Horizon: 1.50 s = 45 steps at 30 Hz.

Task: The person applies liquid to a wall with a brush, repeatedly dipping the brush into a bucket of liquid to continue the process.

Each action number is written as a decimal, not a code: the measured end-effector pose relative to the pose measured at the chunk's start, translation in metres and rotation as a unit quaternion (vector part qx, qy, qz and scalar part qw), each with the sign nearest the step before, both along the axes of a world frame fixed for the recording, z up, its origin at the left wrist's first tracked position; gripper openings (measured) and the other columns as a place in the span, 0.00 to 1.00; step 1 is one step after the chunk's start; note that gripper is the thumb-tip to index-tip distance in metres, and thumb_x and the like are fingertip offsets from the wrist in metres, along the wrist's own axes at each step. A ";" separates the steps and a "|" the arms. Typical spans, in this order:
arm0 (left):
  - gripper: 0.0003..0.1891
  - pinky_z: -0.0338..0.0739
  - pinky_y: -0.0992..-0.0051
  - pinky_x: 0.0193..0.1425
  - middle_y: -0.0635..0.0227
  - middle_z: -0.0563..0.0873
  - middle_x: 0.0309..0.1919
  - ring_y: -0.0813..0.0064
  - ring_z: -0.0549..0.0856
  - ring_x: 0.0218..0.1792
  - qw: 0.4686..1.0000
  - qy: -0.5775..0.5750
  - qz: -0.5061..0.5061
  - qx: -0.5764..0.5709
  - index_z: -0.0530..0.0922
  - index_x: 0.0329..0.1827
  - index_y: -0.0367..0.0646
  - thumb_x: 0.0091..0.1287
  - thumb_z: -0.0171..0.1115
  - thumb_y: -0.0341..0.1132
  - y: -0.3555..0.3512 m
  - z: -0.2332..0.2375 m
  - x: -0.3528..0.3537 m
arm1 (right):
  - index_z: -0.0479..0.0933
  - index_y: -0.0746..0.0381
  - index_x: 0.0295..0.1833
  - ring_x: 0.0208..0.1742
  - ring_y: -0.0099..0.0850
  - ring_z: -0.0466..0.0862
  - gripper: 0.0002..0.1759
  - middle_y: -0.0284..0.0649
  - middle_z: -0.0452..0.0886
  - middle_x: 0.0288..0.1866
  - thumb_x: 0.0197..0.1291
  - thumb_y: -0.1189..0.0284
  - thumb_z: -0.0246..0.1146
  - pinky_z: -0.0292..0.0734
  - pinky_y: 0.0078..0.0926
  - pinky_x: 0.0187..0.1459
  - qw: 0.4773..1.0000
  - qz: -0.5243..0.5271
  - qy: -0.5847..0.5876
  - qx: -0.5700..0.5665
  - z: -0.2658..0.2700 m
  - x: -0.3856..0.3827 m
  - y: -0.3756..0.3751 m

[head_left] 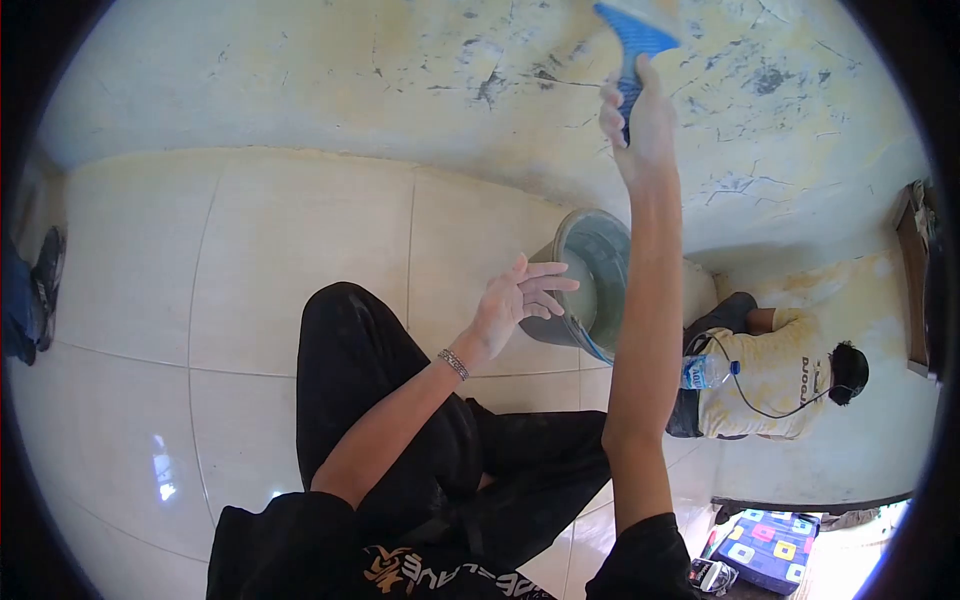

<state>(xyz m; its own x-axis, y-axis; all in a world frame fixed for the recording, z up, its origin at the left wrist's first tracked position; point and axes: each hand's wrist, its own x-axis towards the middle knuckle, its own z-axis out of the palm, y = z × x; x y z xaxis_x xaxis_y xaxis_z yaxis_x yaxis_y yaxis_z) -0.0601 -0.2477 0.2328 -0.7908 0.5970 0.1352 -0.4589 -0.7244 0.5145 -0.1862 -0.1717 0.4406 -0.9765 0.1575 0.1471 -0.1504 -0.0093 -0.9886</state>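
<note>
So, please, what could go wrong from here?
The right hand holds a blue plastic scraper up at the cracked, yellowish wall; loose flakes might fall. The left hand is beside the round grey bucket and might knock it. Any spill could make the glossy cream floor tiles slippery.

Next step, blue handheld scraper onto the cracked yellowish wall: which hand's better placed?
Right, I'd say. The right hand grips the scraper, raised in front of the wall. The left hand looks empty, lower, by the grey round bucket.
</note>
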 end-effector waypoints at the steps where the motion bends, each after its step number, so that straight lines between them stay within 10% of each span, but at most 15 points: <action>1: 0.35 0.72 0.70 0.51 0.50 0.79 0.52 0.68 0.81 0.39 1.000 0.001 0.000 -0.002 0.71 0.59 0.33 0.71 0.31 0.57 0.001 -0.001 0.001 | 0.66 0.60 0.34 0.11 0.19 0.60 0.18 0.31 0.66 0.19 0.69 0.57 0.45 0.52 0.15 0.11 0.999 -0.007 0.033 -0.001 -0.001 -0.003 -0.001; 6: 0.35 0.72 0.72 0.51 0.52 0.81 0.50 0.71 0.81 0.40 1.000 -0.023 0.004 0.003 0.71 0.59 0.33 0.71 0.33 0.59 -0.001 -0.002 0.004 | 0.66 0.58 0.24 0.09 0.23 0.63 0.25 0.32 0.65 0.13 0.68 0.51 0.45 0.55 0.21 0.10 0.995 -0.021 -0.098 0.028 -0.088 -0.039 0.008; 11: 0.28 0.69 0.80 0.29 0.72 0.80 0.24 0.83 0.76 0.23 0.976 -0.144 0.103 -0.126 0.78 0.31 0.42 0.69 0.44 0.60 0.013 -0.025 0.004 | 0.66 0.60 0.21 0.09 0.25 0.66 0.26 0.34 0.68 0.13 0.65 0.53 0.49 0.57 0.25 0.10 0.964 -0.101 -0.239 0.058 -0.215 -0.008 -0.020; 18: 0.30 0.65 0.82 0.26 0.74 0.77 0.17 0.84 0.74 0.19 0.969 -0.014 0.217 -0.118 0.77 0.22 0.42 0.70 0.44 0.59 0.005 -0.010 0.003 | 0.70 0.64 0.30 0.12 0.21 0.66 0.17 0.33 0.69 0.17 0.63 0.61 0.50 0.56 0.19 0.11 0.932 -0.034 -0.355 -0.057 -0.190 -0.015 -0.021; 24: 0.39 0.73 0.79 0.34 0.64 0.83 0.23 0.77 0.79 0.24 0.976 -0.042 0.200 -0.079 0.80 0.29 0.37 0.68 0.33 0.65 -0.011 -0.002 0.003 | 0.71 0.64 0.26 0.13 0.19 0.68 0.18 0.35 0.72 0.20 0.63 0.62 0.52 0.57 0.20 0.11 0.948 -0.052 -0.237 0.206 -0.205 -0.010 -0.059; 30: 0.52 0.73 0.77 0.38 0.59 0.83 0.25 0.72 0.80 0.29 0.977 -0.066 0.200 0.012 0.80 0.37 0.33 0.60 0.17 0.74 -0.018 -0.004 -0.015 | 0.79 0.63 0.36 0.22 0.44 0.77 0.18 0.47 0.80 0.24 0.62 0.58 0.55 0.73 0.36 0.27 0.871 -0.011 0.125 0.475 -0.182 -0.010 -0.111; 33: 0.50 0.75 0.76 0.37 0.59 0.83 0.25 0.73 0.80 0.28 0.972 -0.130 0.195 0.022 0.79 0.37 0.34 0.62 0.19 0.73 -0.027 -0.004 -0.031 | 0.80 0.60 0.46 0.33 0.52 0.78 0.18 0.53 0.81 0.31 0.61 0.58 0.56 0.72 0.38 0.37 0.902 -0.130 0.072 0.405 -0.200 -0.036 -0.112; 38: 0.52 0.73 0.79 0.38 0.61 0.83 0.26 0.75 0.79 0.28 0.966 -0.192 0.161 -0.069 0.80 0.38 0.34 0.60 0.18 0.75 -0.022 -0.010 -0.026 | 0.76 0.66 0.50 0.31 0.37 0.78 0.17 0.50 0.79 0.32 0.63 0.65 0.55 0.70 0.36 0.36 0.925 -0.291 -0.004 0.244 -0.214 -0.025 -0.070; 41: 0.46 0.74 0.79 0.39 0.63 0.83 0.29 0.77 0.79 0.29 0.972 -0.098 0.180 -0.119 0.77 0.42 0.35 0.64 0.22 0.71 -0.006 -0.038 -0.035 | 0.74 0.66 0.55 0.31 0.32 0.76 0.17 0.46 0.79 0.34 0.64 0.69 0.53 0.70 0.33 0.37 0.884 -0.467 -0.003 -0.037 -0.199 -0.032 -0.053; 45: 0.39 0.73 0.81 0.39 0.68 0.81 0.32 0.81 0.77 0.31 0.932 -0.073 0.302 -0.185 0.74 0.48 0.37 0.69 0.26 0.65 0.016 -0.032 -0.036 | 0.73 0.67 0.54 0.32 0.35 0.77 0.16 0.48 0.80 0.37 0.65 0.70 0.51 0.70 0.35 0.37 0.892 -0.442 0.072 0.064 -0.228 -0.057 -0.027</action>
